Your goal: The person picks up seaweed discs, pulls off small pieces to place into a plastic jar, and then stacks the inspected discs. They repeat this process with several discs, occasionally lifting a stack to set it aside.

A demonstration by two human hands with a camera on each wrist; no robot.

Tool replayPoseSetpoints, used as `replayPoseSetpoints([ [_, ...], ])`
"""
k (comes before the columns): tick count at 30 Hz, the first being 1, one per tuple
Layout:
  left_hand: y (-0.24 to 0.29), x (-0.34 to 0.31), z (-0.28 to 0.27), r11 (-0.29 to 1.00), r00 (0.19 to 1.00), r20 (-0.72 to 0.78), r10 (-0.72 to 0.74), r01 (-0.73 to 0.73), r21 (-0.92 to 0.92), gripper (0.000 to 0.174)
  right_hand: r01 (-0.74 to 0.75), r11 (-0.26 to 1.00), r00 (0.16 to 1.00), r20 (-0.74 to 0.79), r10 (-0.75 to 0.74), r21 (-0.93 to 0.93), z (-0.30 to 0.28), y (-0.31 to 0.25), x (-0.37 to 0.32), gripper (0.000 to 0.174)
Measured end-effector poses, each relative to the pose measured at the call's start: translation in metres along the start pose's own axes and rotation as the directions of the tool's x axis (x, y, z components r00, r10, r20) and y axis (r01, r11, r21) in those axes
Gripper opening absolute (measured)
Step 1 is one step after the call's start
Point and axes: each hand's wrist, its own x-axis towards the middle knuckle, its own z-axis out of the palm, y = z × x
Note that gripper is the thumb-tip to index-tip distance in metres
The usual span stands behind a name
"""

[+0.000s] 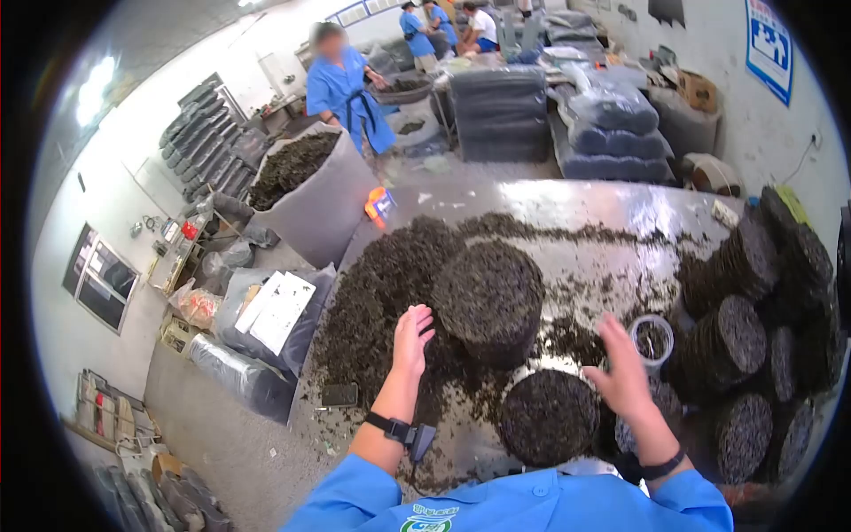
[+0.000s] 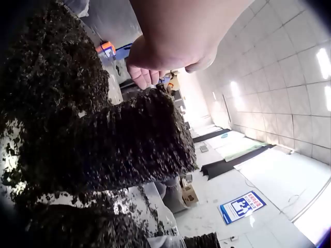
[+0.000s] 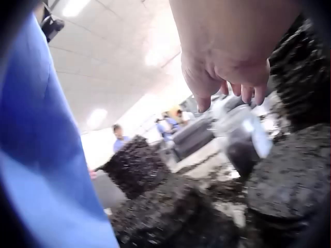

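Note:
A tall round stack of dark, dried seaweed-like discs (image 1: pixel 489 297) stands upright on the metal table, its side showing many thin layers in the left wrist view. Just left of it, my left hand (image 1: pixel 413 341) is raised with relaxed fingers, holding nothing. My right hand (image 1: pixel 620 372) hovers to the right, fingers extended and holding nothing, beside a clear plastic tub (image 1: pixel 654 355) with dark flakes inside. Between my forearms sits a second round stack (image 1: pixel 550 417), nearest my body. A heap of loose dark flakes (image 1: pixel 372 306) spreads left of the tall stack.
Many more disc stacks (image 1: pixel 740 341) crowd the table's right side. An orange and blue item (image 1: pixel 379 206) lies at the far left edge, near a large sack (image 1: pixel 319 199) of dark material. Another person (image 1: pixel 350 97) stands beyond it. A small dark device (image 1: pixel 339 395) rests at the near left.

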Motion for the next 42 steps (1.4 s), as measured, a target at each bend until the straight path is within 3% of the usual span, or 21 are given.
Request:
replayPoseSetpoints([
  [2,-0.008,0.026,0.004,0.996,0.997,0.005,-0.08,0.08,-0.039,0.068,0.225,0.974,0.97,0.084,-0.228,0.035,0.017,-0.041,0.05,0.079],
  [3,-0.014,0.038,0.005,0.99,0.992,0.029,-0.124,0.126,-0.057,0.074,0.316,0.948,0.942,0.132,-0.307,-0.047,0.032,-0.054,0.069,0.084],
  [5,-0.024,0.057,0.013,0.976,0.974,-0.058,-0.218,0.217,-0.034,0.071,0.41,0.897,0.905,0.194,-0.378,-0.163,0.068,-0.062,0.095,0.089],
  [6,-0.03,0.065,0.015,0.967,0.968,-0.021,-0.252,0.25,-0.05,0.073,0.405,0.886,0.901,0.26,-0.346,-0.225,0.092,-0.051,0.102,0.09],
  [7,-0.068,0.097,0.0,0.949,0.96,0.066,-0.271,0.278,-0.15,0.068,0.403,0.869,0.895,0.323,-0.308,-0.287,0.11,-0.04,0.106,0.091],
  [8,-0.075,0.098,0.003,0.932,0.946,0.145,-0.289,0.313,-0.186,0.065,0.447,0.793,0.879,0.365,-0.306,-0.414,0.115,-0.036,0.108,0.092],
  [9,-0.069,0.096,0.013,0.912,0.928,0.225,-0.298,0.346,-0.219,0.061,0.422,0.81,0.897,0.319,-0.307,-0.408,0.118,-0.033,0.107,0.089],
  [10,-0.061,0.094,0.021,0.913,0.931,0.225,-0.286,0.336,-0.231,0.061,0.42,0.809,0.898,0.316,-0.305,-0.411,0.118,-0.031,0.106,0.087],
  [12,-0.035,0.07,0.036,0.956,0.938,0.194,-0.287,0.294,-0.007,0.056,0.409,0.827,0.901,0.312,-0.301,-0.385,0.113,-0.027,0.102,0.083],
  [15,-0.062,0.094,0.028,0.971,0.948,0.251,-0.198,0.226,-0.084,0.055,0.415,0.832,0.897,0.317,-0.307,-0.369,0.111,-0.025,0.099,0.083],
  [17,-0.074,0.108,0.026,0.957,0.943,0.226,-0.246,0.273,-0.1,0.056,0.409,0.844,0.901,0.304,-0.311,-0.348,0.114,-0.024,0.097,0.084],
  [19,-0.058,0.098,0.035,0.86,0.886,0.21,-0.414,0.456,-0.227,0.056,0.414,0.836,0.899,0.308,-0.312,-0.36,0.114,-0.025,0.095,0.082],
  [28,-0.078,0.115,0.033,0.884,0.893,0.255,-0.37,0.423,-0.199,0.053,0.398,0.847,0.901,0.324,-0.288,-0.353,0.115,-0.018,0.089,0.086],
  [30,-0.073,0.113,0.037,0.952,0.938,0.171,-0.301,0.307,-0.008,0.049,0.386,0.854,0.902,0.337,-0.271,-0.349,0.113,-0.019,0.088,0.087],
  [31,-0.081,0.118,0.033,0.95,0.936,0.175,-0.305,0.311,-0.005,0.049,0.381,0.856,0.904,0.336,-0.265,-0.35,0.113,-0.018,0.087,0.087],
  [32,-0.085,0.122,0.028,0.977,0.966,0.238,-0.099,0.049,0.207,0.046,0.384,0.852,0.903,0.337,-0.266,-0.357,0.113,-0.015,0.084,0.087],
  [33,-0.09,0.125,0.025,0.895,0.935,0.342,0.092,-0.228,0.383,0.042,0.387,0.847,0.903,0.337,-0.267,-0.365,0.113,-0.013,0.082,0.087],
  [34,-0.097,0.126,0.024,0.896,0.935,0.343,0.088,-0.225,0.384,0.042,0.384,0.848,0.903,0.338,-0.264,-0.365,0.112,-0.012,0.081,0.087],
  [36,-0.077,0.115,0.033,0.987,0.976,0.214,-0.043,0.008,0.161,0.036,0.391,0.843,0.905,0.322,-0.279,-0.368,0.111,-0.013,0.081,0.087],
  [40,-0.054,0.11,0.042,0.993,0.969,0.218,-0.116,0.113,0.03,0.038,0.413,0.831,0.905,0.271,-0.328,-0.372,0.103,-0.013,0.079,0.087],
  [42,-0.026,0.096,0.045,0.989,0.94,0.325,-0.101,0.13,-0.067,0.048,0.451,0.801,0.891,0.256,-0.376,-0.393,0.091,-0.016,0.082,0.087],
])
